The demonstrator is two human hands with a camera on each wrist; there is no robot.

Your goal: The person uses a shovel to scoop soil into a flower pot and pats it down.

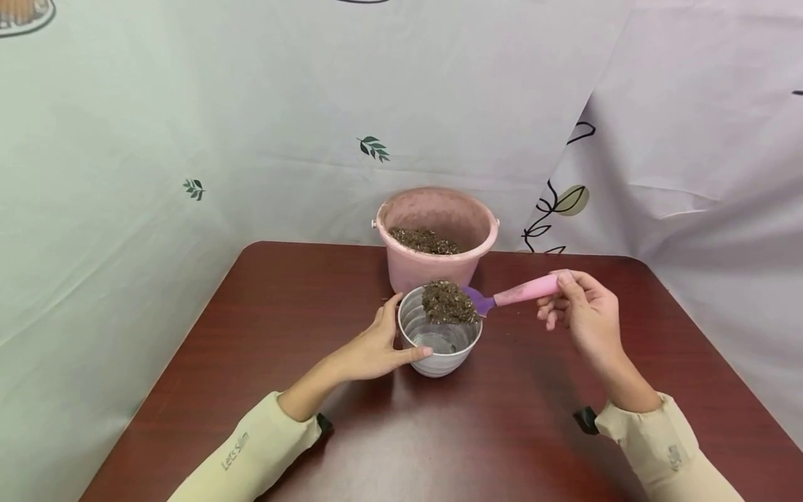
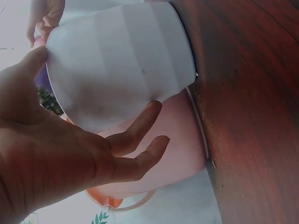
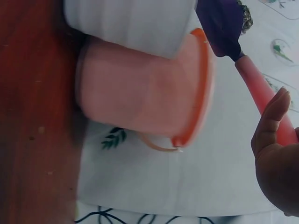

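Note:
My right hand [image 1: 590, 314] grips the pink handle of a small hand trowel [image 1: 527, 289] with a purple blade. A heap of dark potting soil [image 1: 448, 303] lies on the blade, held over the mouth of a grey-white ribbed flower pot [image 1: 439, 366]. Bare inner wall and floor show in the pot below the heap. At the pot's left side, my left hand [image 1: 370, 352] holds it, thumb at the near rim and fingers along the outer wall. In the left wrist view the pot [image 2: 117, 60] stands upright on the table.
Right behind the pot stands a pink bucket [image 1: 426, 272] with a handle, partly filled with soil [image 1: 426, 240]. The dark red-brown table [image 1: 301, 293] carries a few specks. A pale printed cloth [image 1: 282, 139] hangs behind the table's back edge.

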